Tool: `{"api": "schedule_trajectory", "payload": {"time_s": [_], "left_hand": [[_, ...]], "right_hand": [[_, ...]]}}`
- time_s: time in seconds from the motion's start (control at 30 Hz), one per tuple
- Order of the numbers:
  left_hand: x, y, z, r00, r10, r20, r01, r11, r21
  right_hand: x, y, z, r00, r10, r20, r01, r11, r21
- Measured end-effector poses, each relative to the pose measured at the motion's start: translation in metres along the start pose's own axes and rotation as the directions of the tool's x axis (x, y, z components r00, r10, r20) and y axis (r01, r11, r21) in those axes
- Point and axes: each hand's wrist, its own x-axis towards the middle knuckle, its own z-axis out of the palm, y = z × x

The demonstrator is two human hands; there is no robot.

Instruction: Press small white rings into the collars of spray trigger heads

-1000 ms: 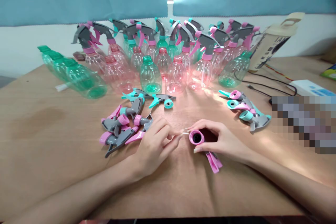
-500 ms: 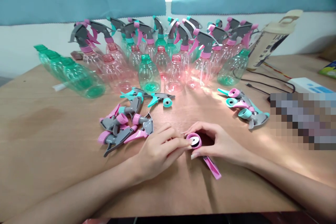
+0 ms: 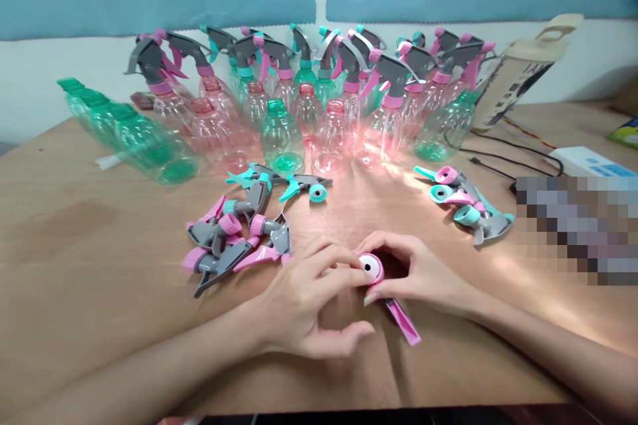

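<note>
A pink spray head (image 3: 405, 322) is held in my right hand (image 3: 413, 272), its round collar facing up and its pink trigger pointing toward the front edge. Inside the collar lies a white disc (image 3: 371, 267) with a dark hole in the middle. The fingertips of my left hand (image 3: 319, 295) touch the collar's left side, while its thumb is spread apart below. Left of my left hand lies a pile of loose pink, teal and grey spray heads (image 3: 224, 255). Another small pile of spray heads (image 3: 471, 209) lies to the right.
Rows of green and pink bottles stand at the back, several with spray heads fitted, including a clear green bottle (image 3: 283, 139). A tilted cream shaker (image 3: 518, 76), black cables (image 3: 528, 146) and a white box (image 3: 588, 163) are at the right of the table (image 3: 100, 305).
My left thumb has moved away from the collar and its fingers have spread. The white disc now sits flat in the collar, where it was tilted before.
</note>
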Motion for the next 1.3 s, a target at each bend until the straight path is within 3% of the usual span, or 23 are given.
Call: {"api": "schedule_trajectory", "payload": {"time_s": [0.47,0.93,1.3], "left_hand": [[0.0019,0.0021,-0.0016,0.998,-0.040,0.056,0.041,0.999,-0.018],[0.0038,0.0055,-0.0032,0.991,-0.095,0.090,0.098,0.995,-0.036],[0.0031,0.0062,-0.0006,0.995,-0.058,0.085,0.063,0.997,-0.052]], "right_hand": [[-0.0011,0.0023,-0.0007,1.000,-0.025,-0.006,0.024,0.993,-0.119],[-0.0001,-0.0001,-0.0013,0.997,-0.078,0.001,0.078,0.992,-0.098],[-0.0005,-0.0035,-0.0010,0.997,-0.072,0.023,0.075,0.990,-0.121]]}}
